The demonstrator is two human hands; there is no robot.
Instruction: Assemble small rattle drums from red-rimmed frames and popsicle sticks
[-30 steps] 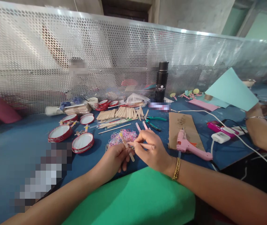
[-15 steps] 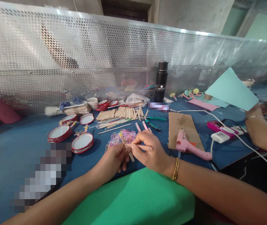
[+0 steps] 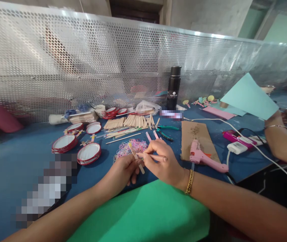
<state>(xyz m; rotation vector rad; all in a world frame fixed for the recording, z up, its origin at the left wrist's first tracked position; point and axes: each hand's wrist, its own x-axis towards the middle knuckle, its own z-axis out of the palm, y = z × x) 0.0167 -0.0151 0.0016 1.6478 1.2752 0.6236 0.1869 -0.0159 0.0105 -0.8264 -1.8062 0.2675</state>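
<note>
Just below the center of the frame, the left hand (image 3: 123, 169) is pinching a wooden stick (image 3: 133, 150) with a yellow end, and the right hand (image 3: 164, 163) is gripping a pink pen (image 3: 158, 157), its tip pointing at the stick's middle. Just beyond, a pile of colored loops (image 3: 124, 148) is lying on the blue counter (image 3: 4, 161). Right of center, a pink glue gun (image 3: 201, 158) is resting on cardboard (image 3: 187, 134).

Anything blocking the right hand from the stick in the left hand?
Nothing separate shows in the way. Only the slim pink pen-like tool, held in the right hand, spans the gap to the stick in the left hand; whether its tip touches, I can't tell. The coloured bands lie beyond.
</note>
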